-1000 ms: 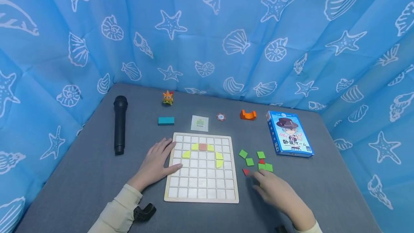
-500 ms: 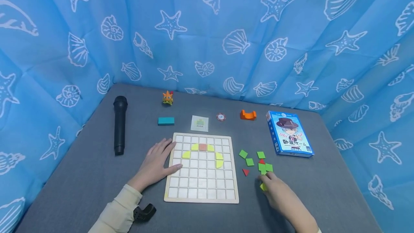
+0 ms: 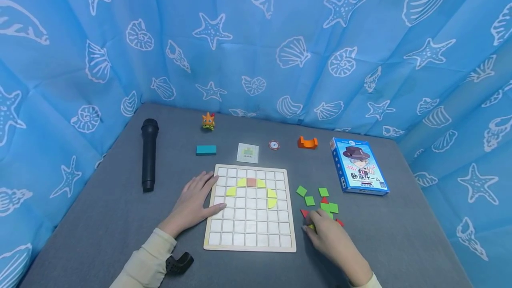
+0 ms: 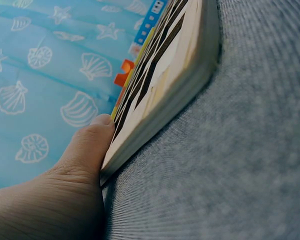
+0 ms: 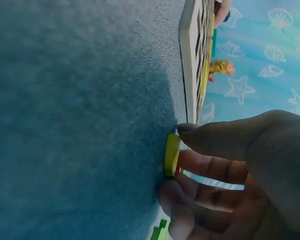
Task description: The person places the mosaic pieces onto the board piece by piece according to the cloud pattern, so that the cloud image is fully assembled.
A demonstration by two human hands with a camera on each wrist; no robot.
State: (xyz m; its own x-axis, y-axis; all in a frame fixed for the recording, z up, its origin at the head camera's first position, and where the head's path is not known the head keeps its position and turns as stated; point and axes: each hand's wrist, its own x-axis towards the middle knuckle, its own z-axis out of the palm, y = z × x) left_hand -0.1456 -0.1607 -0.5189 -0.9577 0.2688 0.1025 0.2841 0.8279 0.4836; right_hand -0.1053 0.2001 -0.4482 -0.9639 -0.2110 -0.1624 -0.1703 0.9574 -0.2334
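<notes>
My left hand rests on the left edge of a square wooden grid board, its thumb lying over the frame in the left wrist view. An arc of yellow tiles and one reddish square tile sit in the board's upper cells. Just right of the board, my right hand pinches a yellow tile between thumb and fingers, close above the cloth. Several green square tiles and a few red triangles lie around its fingertips; the hand hides some of them.
Behind the board lie a pattern card, a teal block, a round chip and an orange holder. A black microphone lies left, a toy figure at the back, a blue game box right.
My right hand has shifted right and then back left toward the board, with the yellow tile in its fingers. A red triangle now shows right of the hand. The left hand stays put.
</notes>
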